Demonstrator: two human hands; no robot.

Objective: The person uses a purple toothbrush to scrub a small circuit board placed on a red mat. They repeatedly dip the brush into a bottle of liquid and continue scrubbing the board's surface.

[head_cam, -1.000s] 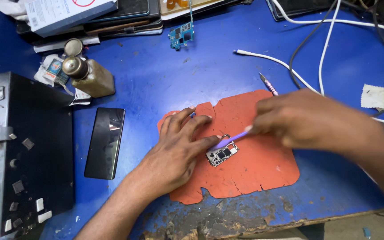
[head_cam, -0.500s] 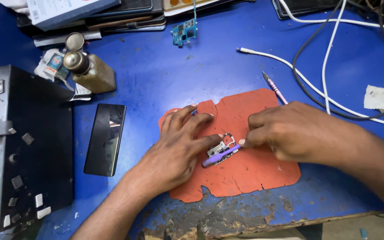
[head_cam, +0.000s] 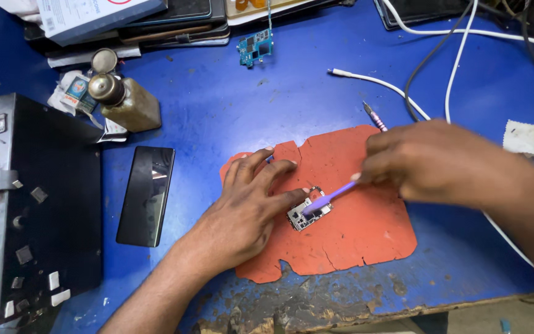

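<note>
A small circuit board lies on an orange-red mat on the blue table. My left hand rests flat on the mat with its fingers spread, the thumb pressed against the board's left edge. My right hand grips a purple brush whose head sits on the board.
A black phone lies left of the mat, beside a black box with loose parts. A brown bottle stands behind it. A small blue board, white and black cables and a thin tool lie farther back.
My right hand pulled back to the right, so the brush now shows at full length with its head still on the board. My left hand stayed in place.
</note>
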